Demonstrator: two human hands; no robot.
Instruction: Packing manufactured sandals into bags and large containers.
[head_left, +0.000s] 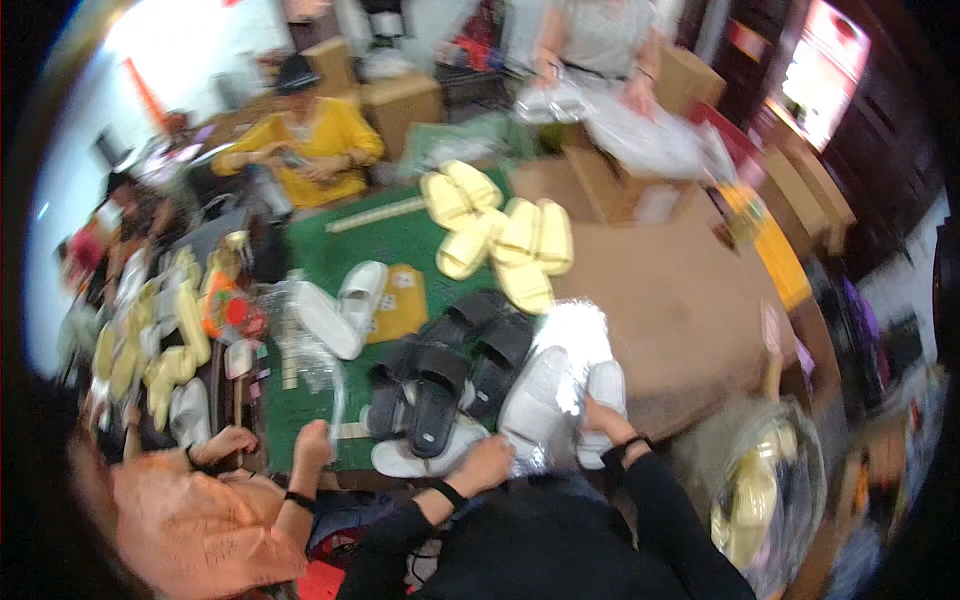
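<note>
Green mat (pixel 380 245) under heaped slippers (pixel 495 235)

1 head-worn fisheye view looks steeply down and forward, close over the green-matted cardboard-topped work table (pixel 380 240); edges bend toward the dark rim.

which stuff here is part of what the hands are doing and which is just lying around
In hand:
left hand
right hand
white slippers in clear plastic bag

Lying about:
black slippers
yellow slippers
loose white slippers
bagged yellow slippers
</note>
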